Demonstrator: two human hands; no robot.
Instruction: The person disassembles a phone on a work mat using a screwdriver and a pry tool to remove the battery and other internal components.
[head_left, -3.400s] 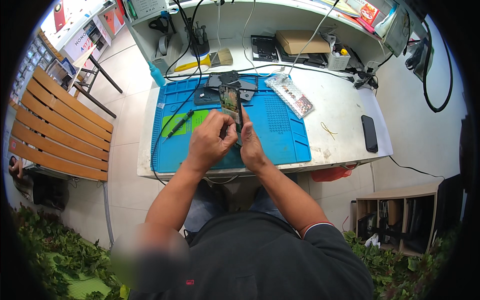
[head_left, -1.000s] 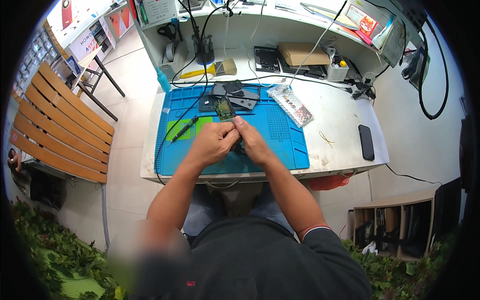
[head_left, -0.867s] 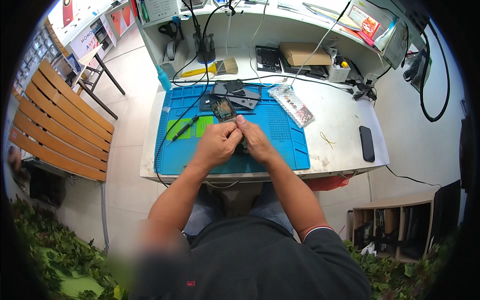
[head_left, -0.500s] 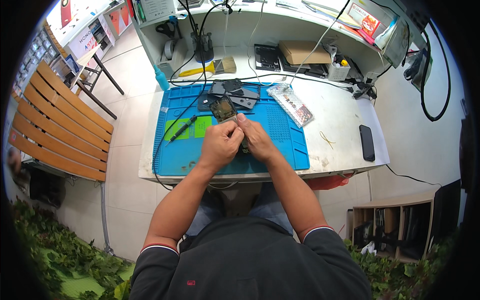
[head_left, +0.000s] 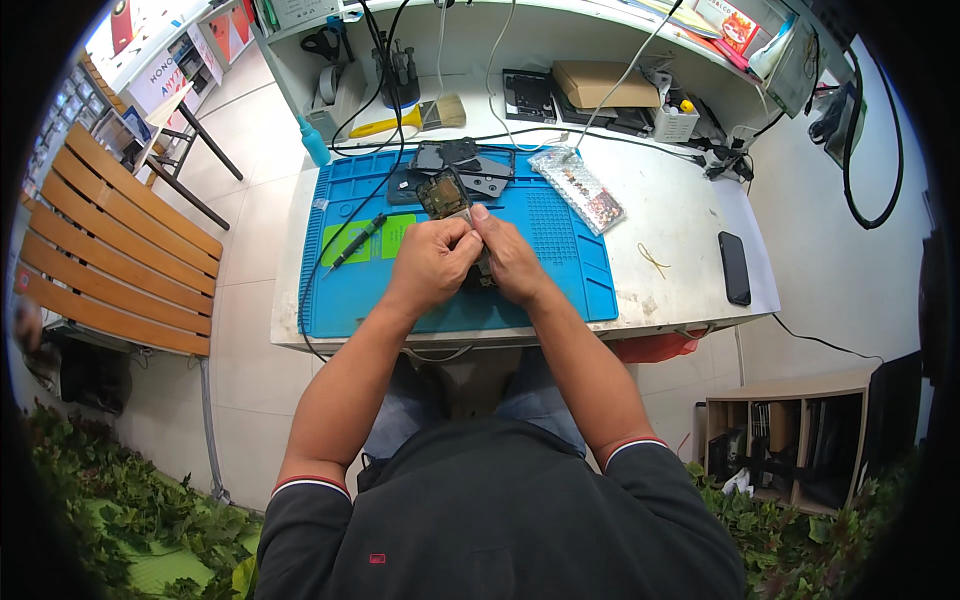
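Note:
An opened smartphone (head_left: 443, 195) with its circuit board bare is held between my two hands above the blue work mat (head_left: 560, 300). My left hand (head_left: 428, 262) is closed, with thumb and fingers pinched against the phone's middle. From the other side my right hand (head_left: 508, 260) grips its edge, thumb on top. My hands cover the phone's middle, and its lower end shows a little beneath them. Left of my hands, a dark screwdriver (head_left: 357, 243) lies across a green patch of the mat. Beyond the phone rest dark phone covers and frames (head_left: 488, 182).
A bubble-wrap pouch (head_left: 580, 190) lies on the mat's right side. Farther right are a yellow rubber band (head_left: 652, 258) and a black phone (head_left: 734, 268). A yellow-handled brush (head_left: 410, 120) lies at the back. Black cables (head_left: 405, 130) hang across the mat's left part.
The whole view has shifted slightly, so the bench sits higher in the picture. Both hands keep their hold on the phone, with little visible movement.

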